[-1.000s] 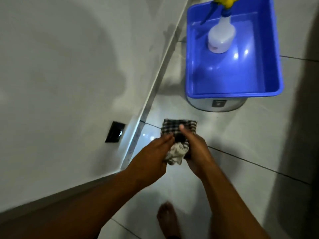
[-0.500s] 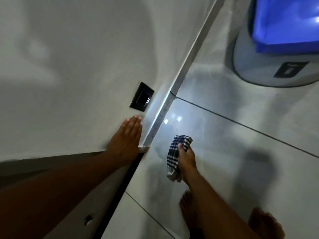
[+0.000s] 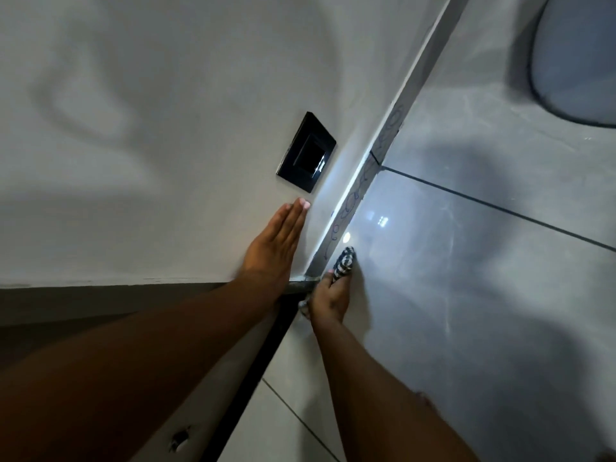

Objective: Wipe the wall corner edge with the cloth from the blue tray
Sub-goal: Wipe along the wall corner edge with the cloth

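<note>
My right hand [image 3: 328,296] grips a folded checked cloth [image 3: 344,262] and presses it against the foot of the wall, where the skirting strip [image 3: 360,185] meets the corner edge [image 3: 296,284]. Pen-like scribbles run along that strip above the cloth. My left hand [image 3: 273,246] lies flat on the white wall [image 3: 166,128], fingers together and straight, just left of the cloth. The blue tray is out of the frame.
A black square wall plate [image 3: 306,151] sits on the wall just above my left fingertips. Glossy grey floor tiles [image 3: 483,278] with dark grout lines spread to the right. A grey round base [image 3: 576,61] shows at the top right. A dark strip [image 3: 253,378] runs down below the corner.
The camera has dropped closer to the floor; the tray has left the view. My right hand carried the cloth left to the skirting at the corner. My left hand stays flat on the wall.
</note>
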